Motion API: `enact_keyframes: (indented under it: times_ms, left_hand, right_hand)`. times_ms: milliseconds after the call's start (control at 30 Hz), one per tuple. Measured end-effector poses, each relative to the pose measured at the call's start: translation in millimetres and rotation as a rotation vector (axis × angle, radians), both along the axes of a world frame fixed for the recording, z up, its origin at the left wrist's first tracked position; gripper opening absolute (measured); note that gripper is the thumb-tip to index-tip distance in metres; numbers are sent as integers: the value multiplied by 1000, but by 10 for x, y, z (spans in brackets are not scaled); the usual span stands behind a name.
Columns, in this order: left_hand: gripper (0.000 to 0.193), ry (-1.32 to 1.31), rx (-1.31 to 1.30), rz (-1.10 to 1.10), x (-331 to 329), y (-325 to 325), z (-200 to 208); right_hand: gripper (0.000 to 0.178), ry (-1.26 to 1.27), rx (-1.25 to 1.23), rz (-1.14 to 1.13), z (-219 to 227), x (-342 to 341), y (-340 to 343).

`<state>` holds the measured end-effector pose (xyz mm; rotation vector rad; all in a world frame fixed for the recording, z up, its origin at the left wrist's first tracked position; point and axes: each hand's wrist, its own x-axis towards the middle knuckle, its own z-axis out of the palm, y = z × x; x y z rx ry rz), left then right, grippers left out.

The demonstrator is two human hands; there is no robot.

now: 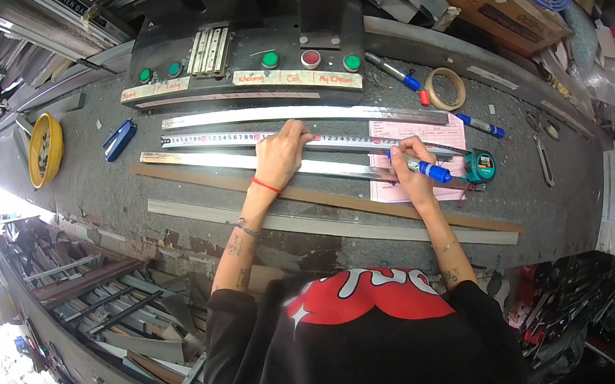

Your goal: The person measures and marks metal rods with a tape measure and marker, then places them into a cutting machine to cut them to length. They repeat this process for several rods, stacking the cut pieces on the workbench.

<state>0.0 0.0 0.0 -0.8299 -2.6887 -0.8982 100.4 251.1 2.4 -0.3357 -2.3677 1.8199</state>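
My left hand (280, 151) is closed, its fingers pressed down on the pulled-out blade of a tape measure (480, 166). The blade lies between two long shiny metal strips; the far strip (274, 117) runs behind it, the near strip (202, 159) passes under my left hand. A blue-and-white marker (434, 171) is gripped in my right hand (413, 170), its blue end pointing right. Its other end sits close to the near strip. Pink printed paper (392, 129) lies beneath the strips, and the green tape case rests at its right edge.
Nearer me lie a brown strip (371, 203) and a pale strip (313, 232). Around them are a tape roll (445, 89), another marker (480, 125), a blue stapler (120, 140) and a yellow bowl (45, 149). A button panel (292, 76) stands behind.
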Motion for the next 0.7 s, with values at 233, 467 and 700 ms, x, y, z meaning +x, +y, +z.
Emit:
enact_keyframes:
  times_ms: [233, 467, 700]
  left_hand:
    - [10, 29, 98, -18, -20, 5, -92]
    - [9, 93, -15, 13, -40, 4, -87]
    - [9, 314, -5, 54, -21, 47, 116]
  right_hand:
    - [19, 357, 406, -409, 245, 454, 589]
    - [44, 86, 687, -115, 275, 845, 1207]
    - [53, 102, 686, -36, 155, 751, 1411]
